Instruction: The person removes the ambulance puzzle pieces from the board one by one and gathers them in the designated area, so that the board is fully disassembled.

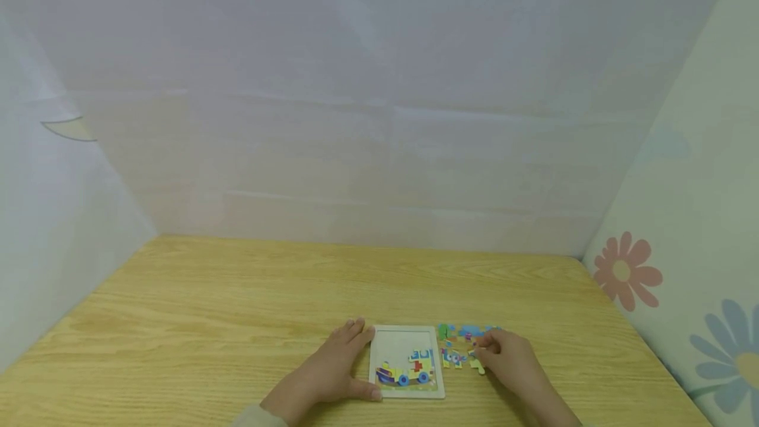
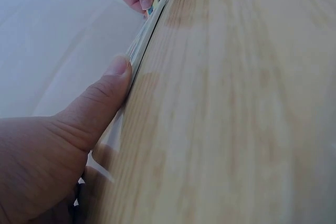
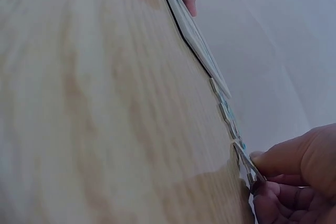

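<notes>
A square puzzle board (image 1: 391, 344) with a pale rim lies on the table, its lower part filled with pieces that picture a yellow vehicle on blue wheels. My left hand (image 1: 335, 364) rests along the board's left side, fingers spread and the thumb on the near left corner. To the right of the board, my right hand (image 1: 514, 360) pinches a puzzle piece (image 3: 249, 162) between thumb and fingers. That piece is tilted up among the loose ones in the right wrist view. Loose puzzle pieces (image 1: 454, 357) lie between the board and this hand.
More loose pieces, one of them green (image 1: 444, 331), lie near the board's far right corner. The wooden table (image 1: 249, 308) extends to a pale back sheet (image 1: 379, 150). A side wall (image 1: 682, 203) with printed flowers stands at the right.
</notes>
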`<state>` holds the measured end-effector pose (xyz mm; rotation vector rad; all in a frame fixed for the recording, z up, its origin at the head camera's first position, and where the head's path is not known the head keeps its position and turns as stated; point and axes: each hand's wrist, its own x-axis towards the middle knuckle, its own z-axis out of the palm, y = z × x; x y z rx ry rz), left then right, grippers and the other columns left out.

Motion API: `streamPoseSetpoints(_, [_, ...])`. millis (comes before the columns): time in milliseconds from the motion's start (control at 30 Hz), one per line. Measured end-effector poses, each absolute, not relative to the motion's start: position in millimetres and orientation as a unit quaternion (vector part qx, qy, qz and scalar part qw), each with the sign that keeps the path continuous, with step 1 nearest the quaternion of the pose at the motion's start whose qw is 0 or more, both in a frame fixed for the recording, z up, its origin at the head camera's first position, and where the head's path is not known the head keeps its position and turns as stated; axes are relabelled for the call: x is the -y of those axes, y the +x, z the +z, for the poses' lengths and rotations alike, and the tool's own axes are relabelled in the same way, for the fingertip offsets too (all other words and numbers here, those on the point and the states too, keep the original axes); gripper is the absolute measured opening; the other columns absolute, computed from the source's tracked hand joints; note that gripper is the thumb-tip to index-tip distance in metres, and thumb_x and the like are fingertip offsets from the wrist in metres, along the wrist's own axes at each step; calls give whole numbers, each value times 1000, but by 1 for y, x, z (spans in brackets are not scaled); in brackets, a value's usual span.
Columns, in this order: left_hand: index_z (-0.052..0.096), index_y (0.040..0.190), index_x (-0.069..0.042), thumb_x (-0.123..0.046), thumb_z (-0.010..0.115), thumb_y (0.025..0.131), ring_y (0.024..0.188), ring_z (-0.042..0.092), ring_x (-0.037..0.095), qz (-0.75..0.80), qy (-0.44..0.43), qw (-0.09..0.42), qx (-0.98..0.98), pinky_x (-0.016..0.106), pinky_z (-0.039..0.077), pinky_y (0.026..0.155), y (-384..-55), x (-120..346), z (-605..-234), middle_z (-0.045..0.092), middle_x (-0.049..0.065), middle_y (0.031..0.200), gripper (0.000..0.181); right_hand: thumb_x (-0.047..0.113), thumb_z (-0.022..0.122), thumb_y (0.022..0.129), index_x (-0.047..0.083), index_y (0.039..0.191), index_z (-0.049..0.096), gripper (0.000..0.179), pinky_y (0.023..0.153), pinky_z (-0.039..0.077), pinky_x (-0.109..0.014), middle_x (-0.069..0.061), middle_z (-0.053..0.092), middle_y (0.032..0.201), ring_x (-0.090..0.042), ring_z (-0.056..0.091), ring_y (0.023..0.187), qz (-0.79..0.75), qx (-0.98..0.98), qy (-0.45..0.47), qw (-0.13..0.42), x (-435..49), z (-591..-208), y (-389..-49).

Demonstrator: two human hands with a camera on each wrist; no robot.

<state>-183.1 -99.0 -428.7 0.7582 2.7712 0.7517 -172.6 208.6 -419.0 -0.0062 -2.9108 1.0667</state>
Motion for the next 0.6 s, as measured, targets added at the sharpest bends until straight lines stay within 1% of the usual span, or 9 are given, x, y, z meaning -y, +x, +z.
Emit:
streamPoseSetpoints(133, [35, 142, -5, -65, 69, 62, 139, 17, 39, 252, 252, 87, -930, 56, 18, 111, -183, 98, -428, 24, 20, 150, 106, 6, 69, 80, 5, 83, 65, 5, 52, 42, -17, 2, 56, 70, -10, 48, 64, 331, 943, 3, 24, -208, -417, -173])
streamPoseSetpoints(367, [35, 142, -5, -65, 69, 63, 139, 17, 40, 257, 252, 86, -929, 57, 19, 110, -183, 98, -429, 24, 20, 150, 105, 7, 70, 79, 7, 82, 66, 5, 58, 47, -20, 4, 59, 72, -9, 51, 68, 325, 945, 12, 32, -210, -421, -175])
streamPoseSetpoints(600, [35, 142, -4, -64, 70, 63, 139, 17, 39, 256, 253, 86, -929, 56, 18, 111, -182, 98, -428, 24, 20, 150, 105, 6, 70, 78, 11, 82, 66, 7, 61, 47, -18, 5, 59, 72, -8, 51, 68, 332, 943, 3, 26, -211, -422, -174])
